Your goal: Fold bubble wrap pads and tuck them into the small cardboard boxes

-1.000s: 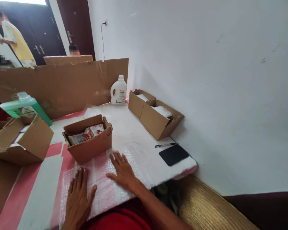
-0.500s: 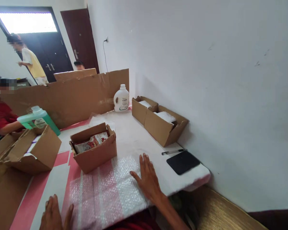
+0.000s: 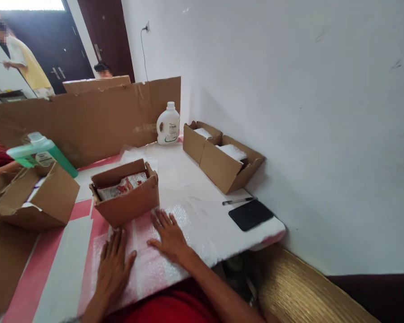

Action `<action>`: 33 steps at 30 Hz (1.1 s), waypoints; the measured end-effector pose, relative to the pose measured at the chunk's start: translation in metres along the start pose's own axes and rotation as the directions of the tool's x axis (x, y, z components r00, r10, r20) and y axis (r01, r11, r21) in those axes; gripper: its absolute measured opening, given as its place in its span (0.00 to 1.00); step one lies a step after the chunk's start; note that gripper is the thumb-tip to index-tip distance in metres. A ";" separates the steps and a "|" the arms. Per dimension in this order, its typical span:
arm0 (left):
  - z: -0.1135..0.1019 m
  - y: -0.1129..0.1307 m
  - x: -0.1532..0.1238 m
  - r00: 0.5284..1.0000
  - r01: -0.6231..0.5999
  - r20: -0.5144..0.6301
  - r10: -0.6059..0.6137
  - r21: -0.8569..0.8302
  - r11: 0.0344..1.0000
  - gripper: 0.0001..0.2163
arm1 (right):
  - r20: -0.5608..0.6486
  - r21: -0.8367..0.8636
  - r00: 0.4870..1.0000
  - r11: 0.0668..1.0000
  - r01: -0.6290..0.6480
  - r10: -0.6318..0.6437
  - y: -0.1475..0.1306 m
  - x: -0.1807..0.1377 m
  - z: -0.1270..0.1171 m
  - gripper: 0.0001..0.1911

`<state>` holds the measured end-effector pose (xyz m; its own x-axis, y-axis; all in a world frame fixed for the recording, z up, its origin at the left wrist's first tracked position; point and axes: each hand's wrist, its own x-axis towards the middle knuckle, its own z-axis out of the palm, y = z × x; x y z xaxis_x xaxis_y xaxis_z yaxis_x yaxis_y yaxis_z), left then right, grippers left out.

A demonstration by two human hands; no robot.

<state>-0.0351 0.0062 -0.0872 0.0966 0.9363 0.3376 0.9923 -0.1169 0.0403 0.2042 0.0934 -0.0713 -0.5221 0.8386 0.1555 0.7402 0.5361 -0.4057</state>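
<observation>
A sheet of clear bubble wrap (image 3: 144, 269) lies spread over the table's near edge. My left hand (image 3: 114, 264) rests flat on its left part, fingers extended and thumb apart. On the wrap's upper middle, my right hand (image 3: 168, 235) lies palm down with its fingers stretched out. Both hands are open and grip nothing. Just beyond them stands an open cardboard box (image 3: 128, 206), holding printed white-and-red packets (image 3: 123, 186). My fingertips are close to the box's front side.
Two joined cardboard boxes (image 3: 218, 170) with white packages stand along the wall. A pen (image 3: 237, 201) and black flat pad (image 3: 251, 215) lie at right. A white jug (image 3: 168, 125), green liquid bottle (image 3: 42, 152) and more boxes (image 3: 50, 202) stand around. A cardboard panel (image 3: 97, 116) borders the back.
My left hand has moved up and right onto the bubble wrap. My right hand has slid left across it, toward the box. The view has tilted down slightly.
</observation>
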 end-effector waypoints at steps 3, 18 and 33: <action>-0.018 -0.022 -0.014 0.993 0.101 0.057 -0.100 -0.014 0.995 0.33 | 0.038 -0.042 0.992 0.992 -0.117 0.118 0.022 -0.010 -0.015 0.44; -0.073 -0.027 -0.094 0.998 -0.054 0.040 0.057 -0.078 0.996 0.39 | 0.060 -0.133 0.979 0.970 0.202 -0.196 0.052 -0.123 -0.045 0.47; -0.081 -0.052 -0.108 0.994 0.029 0.107 0.011 -0.372 0.928 0.29 | 0.041 0.171 0.984 0.972 0.163 -0.172 0.069 -0.142 -0.064 0.27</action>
<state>-0.1036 -0.1159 -0.0498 0.1157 0.9651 0.2351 0.8947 -0.2041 0.3973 0.3565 0.0169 -0.0640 -0.6586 0.7291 0.1864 0.5617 0.6411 -0.5229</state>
